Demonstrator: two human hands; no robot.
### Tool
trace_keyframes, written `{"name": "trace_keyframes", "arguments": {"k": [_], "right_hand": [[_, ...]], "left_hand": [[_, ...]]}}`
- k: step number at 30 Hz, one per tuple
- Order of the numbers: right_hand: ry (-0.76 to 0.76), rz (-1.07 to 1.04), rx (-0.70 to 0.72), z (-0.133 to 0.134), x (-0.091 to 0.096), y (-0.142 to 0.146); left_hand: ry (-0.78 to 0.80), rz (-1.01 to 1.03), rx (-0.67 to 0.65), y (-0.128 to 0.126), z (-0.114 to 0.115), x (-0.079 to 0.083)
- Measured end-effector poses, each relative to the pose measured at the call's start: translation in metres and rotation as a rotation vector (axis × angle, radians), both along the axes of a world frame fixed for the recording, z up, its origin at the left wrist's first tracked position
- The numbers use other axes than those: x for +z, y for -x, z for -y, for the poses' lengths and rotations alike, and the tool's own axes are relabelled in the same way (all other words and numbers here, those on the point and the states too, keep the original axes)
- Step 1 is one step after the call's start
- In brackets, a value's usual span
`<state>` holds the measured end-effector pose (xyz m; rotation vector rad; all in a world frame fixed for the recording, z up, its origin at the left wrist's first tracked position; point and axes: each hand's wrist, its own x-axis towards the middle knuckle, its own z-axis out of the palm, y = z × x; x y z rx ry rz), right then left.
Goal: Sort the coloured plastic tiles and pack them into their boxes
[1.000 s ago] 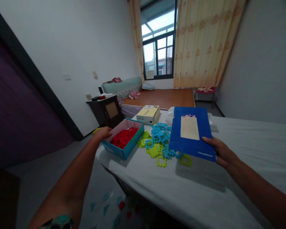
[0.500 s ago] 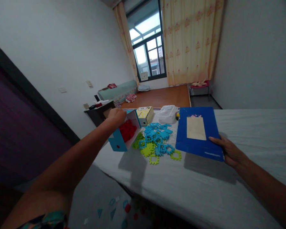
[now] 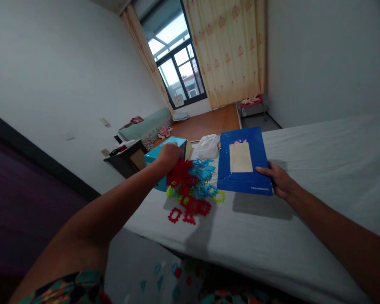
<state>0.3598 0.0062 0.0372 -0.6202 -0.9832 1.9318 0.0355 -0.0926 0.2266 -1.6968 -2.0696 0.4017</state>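
My left hand (image 3: 170, 155) grips the edge of a light-blue box (image 3: 158, 153), tilted with its mouth toward the pile. Red gear-edged plastic pieces (image 3: 180, 173) spill out of it onto the bed, over blue pieces (image 3: 203, 169) and yellow-green pieces (image 3: 220, 196). A few red ones lie loose in front. On the right, my right hand (image 3: 280, 180) holds a dark blue flat box lid (image 3: 240, 162) by its lower right corner, thumb on the face bearing a cream paper patch. The fingers behind it are hidden.
Behind the pile stand a clear plastic container (image 3: 207, 146) and a partly hidden yellow box (image 3: 189, 150). The white sheet (image 3: 256, 236) spreads to the right, its front edge near me. A dark cabinet (image 3: 123, 159) is at the left.
My left hand has tipped the light-blue box, and red pieces have poured out over the blue and green ones. The blue lid stays in my right hand; the whole view has shifted and tilted.
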Motion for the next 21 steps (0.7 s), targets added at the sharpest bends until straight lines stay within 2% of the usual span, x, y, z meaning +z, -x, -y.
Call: {"name": "trace_keyframes", "arguments": {"k": [3,10,21], "right_hand": [[-0.021,-0.003,-0.003,0.000,0.000,-0.001],[-0.006,0.030,-0.017,-0.004,-0.007,-0.001],[-0.020,0.043,0.007,-0.008,-0.015,-0.003]], "left_hand": [[0.002,-0.154,0.036,-0.006,0.000,-0.002],[0.015,-0.251,-0.057,-0.017,0.002,0.000],[-0.035,-0.189,-0.107,-0.017,0.013,0.005]]}}
